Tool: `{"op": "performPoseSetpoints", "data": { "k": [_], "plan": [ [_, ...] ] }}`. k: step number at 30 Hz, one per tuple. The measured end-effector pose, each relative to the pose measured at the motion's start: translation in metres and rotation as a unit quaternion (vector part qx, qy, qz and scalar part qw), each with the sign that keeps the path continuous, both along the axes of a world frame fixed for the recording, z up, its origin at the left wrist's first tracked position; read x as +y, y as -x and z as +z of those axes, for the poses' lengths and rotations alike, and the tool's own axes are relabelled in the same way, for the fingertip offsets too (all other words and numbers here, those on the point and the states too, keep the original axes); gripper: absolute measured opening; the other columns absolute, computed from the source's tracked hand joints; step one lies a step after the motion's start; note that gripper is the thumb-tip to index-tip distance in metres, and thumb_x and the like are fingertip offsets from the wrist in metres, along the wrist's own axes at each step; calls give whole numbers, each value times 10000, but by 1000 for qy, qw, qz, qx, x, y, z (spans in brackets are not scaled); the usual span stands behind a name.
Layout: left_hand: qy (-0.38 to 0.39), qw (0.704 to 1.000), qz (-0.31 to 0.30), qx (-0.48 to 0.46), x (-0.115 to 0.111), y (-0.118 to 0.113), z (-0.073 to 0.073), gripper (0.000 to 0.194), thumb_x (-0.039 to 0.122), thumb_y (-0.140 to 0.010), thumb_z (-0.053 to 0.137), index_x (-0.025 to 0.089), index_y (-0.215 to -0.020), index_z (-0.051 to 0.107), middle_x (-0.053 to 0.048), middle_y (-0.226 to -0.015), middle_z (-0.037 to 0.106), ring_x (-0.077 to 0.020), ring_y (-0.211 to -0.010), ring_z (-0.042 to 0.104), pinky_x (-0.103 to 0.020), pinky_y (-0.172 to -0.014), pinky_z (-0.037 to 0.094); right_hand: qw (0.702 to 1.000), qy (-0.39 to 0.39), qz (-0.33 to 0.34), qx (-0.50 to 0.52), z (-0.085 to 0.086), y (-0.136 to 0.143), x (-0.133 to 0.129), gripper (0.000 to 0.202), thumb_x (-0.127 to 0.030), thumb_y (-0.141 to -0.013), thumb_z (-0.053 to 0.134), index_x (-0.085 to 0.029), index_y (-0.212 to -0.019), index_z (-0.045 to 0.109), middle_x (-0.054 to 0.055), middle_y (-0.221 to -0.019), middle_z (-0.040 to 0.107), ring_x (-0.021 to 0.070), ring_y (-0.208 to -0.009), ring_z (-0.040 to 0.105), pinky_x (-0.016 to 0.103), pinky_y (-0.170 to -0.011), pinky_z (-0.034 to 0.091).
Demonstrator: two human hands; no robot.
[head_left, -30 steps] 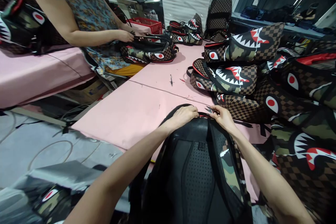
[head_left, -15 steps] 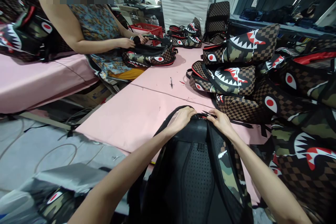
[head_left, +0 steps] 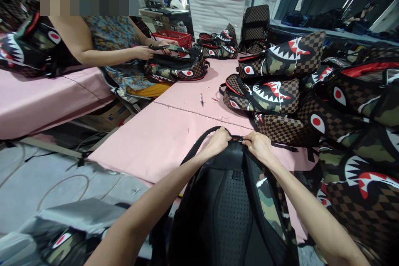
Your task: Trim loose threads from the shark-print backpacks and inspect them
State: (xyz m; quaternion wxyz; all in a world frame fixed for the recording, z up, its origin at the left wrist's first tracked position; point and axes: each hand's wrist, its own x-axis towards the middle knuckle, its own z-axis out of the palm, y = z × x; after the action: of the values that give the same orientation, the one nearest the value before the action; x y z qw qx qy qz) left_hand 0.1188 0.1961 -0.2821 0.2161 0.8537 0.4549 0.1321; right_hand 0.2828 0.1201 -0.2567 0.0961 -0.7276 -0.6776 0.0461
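A black backpack (head_left: pixel 233 203) with a perforated back panel and a camouflage side stands close in front of me, its back towards me. My left hand (head_left: pixel 220 140) is closed on its top edge, by the left shoulder strap. Opposite it, my right hand (head_left: pixel 258 144) pinches the top edge near the right strap. Between my fingers runs a short dark strip with a bit of red at the top. Whether a small tool is tucked in my right hand is hidden.
A pink-covered table (head_left: pixel 149 141) lies ahead, with a pen (head_left: pixel 202 99) on it. Stacked shark-mouth backpacks (head_left: pixel 277 95) crowd the right side. Across the table at left, a person (head_left: pixel 115 45) handles another backpack (head_left: pixel 187 70). A red crate (head_left: pixel 174 38) sits behind it.
My right hand has turned and closed more on the top edge; the dark pointed tool seen at its fingertips no longer shows. The other person's hands have shifted slightly left.
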Motion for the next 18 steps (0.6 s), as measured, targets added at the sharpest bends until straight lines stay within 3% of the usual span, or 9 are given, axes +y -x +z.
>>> {"op": "performPoseSetpoints", "data": {
  "k": [6,13,16,18],
  "plan": [
    [29,998,46,-22,-1,-2,0,140,200,-827,448,177,-724,540,-83,-796,602,-210,-742,582,-294,-653,413,1000,16,14,-21,3,10,7,212,-312,-842,572,-243,-989,708,40,-1017,700,212,-957,628,277,-741,427],
    [63,994,70,-50,-2,-4,6,116,210,-810,473,165,-756,566,-104,-849,635,-232,-802,599,-308,-684,422,998,57,-20,4,3,16,13,184,-303,-815,575,-258,-916,722,57,-921,718,234,-902,642,287,-700,423],
    [84,992,61,-70,-1,6,14,221,276,-842,445,166,-726,597,-82,-852,656,-214,-806,609,-307,-724,440,992,34,-44,113,11,1,15,149,-283,-785,585,-228,-846,709,51,-875,713,229,-880,636,295,-731,427],
    [127,984,16,-125,-2,18,18,416,356,-901,342,168,-639,606,-68,-890,673,-191,-855,614,-296,-782,450,963,-22,-63,261,20,-7,2,188,-304,-784,562,-195,-893,670,49,-894,694,203,-833,628,288,-725,439]
  ]
}}
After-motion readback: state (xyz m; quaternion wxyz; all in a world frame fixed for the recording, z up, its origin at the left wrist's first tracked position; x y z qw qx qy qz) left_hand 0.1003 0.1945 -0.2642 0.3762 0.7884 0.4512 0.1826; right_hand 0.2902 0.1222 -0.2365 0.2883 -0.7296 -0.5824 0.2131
